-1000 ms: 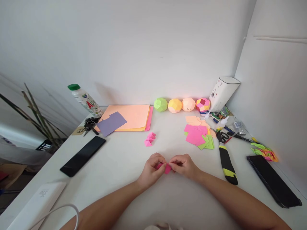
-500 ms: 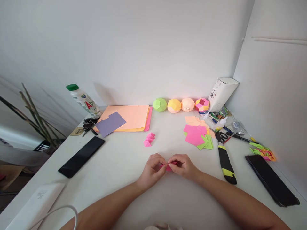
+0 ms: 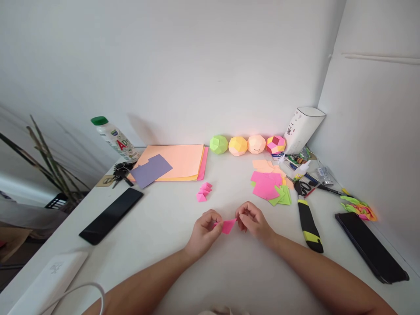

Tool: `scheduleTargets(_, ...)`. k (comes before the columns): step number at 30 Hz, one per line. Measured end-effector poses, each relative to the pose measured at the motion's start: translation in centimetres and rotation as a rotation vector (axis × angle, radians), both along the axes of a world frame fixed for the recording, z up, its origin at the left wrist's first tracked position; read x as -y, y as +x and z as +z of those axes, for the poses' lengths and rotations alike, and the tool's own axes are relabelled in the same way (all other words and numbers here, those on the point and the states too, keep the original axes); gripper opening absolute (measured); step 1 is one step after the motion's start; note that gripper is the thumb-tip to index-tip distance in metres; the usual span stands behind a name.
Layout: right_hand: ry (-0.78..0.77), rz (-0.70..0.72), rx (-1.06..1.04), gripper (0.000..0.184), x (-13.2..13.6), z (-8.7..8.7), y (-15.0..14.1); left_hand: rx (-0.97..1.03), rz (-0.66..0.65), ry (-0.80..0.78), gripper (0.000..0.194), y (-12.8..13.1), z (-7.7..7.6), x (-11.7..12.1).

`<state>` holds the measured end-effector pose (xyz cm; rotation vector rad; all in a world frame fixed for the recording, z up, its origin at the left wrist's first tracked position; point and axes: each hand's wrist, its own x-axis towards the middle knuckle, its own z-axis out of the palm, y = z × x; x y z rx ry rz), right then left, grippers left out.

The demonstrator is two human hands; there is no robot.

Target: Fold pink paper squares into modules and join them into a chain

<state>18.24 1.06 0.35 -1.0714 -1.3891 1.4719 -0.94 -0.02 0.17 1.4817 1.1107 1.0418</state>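
Note:
A small folded piece of pink paper [image 3: 229, 226] is pinched between the thumb and fingers of my left hand [image 3: 203, 234], just above the table. Its pointed right end sticks out toward my right hand [image 3: 254, 223]. That hand is loosely curled beside the tip, fingers a little apart, with nothing visible in them; whether a fingertip touches the paper I cannot tell. Beyond my hands stand several small folded pink paper units [image 3: 204, 192] in a short row. To their right lies a pile of pink cut paper [image 3: 265, 184] with green pieces [image 3: 281, 195] and peach pieces [image 3: 262, 165].
Four-colour paper balls, among them a green ball [image 3: 218, 144], line the wall. Coloured sheets [image 3: 173, 159] and a purple sheet [image 3: 151, 169] lie back left, near a bottle [image 3: 114, 139] and a phone [image 3: 111, 216]. Rightward are a utility knife [image 3: 309, 223], scissors [image 3: 305, 188], glue [image 3: 302, 169] and a black case [image 3: 370, 247].
My right hand has let go of the pink paper and drawn slightly up and right. My left hand keeps its pinch, and more of the paper shows.

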Motion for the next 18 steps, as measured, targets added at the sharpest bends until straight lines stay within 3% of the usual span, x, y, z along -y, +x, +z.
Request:
scheduleTargets(4, 0.090, 0.149, 0.114, 0.014, 0.11, 0.27, -0.19, -0.023, -0.018, -0.019, 0.013, 0.15, 0.26, -0.01)
scheduleTargets(13, 0.073, 0.112, 0.097, 0.024, -0.01, 0.04, 0.00, 0.065, 0.088, 0.024, 0.019, -0.16, 0.30, 0.15)
scheduleTargets(18, 0.094, 0.056, 0.071, 0.023, 0.03, -0.20, -0.09, 0.161, 0.079, -0.122, 0.024, -0.01, 0.50, 0.10)
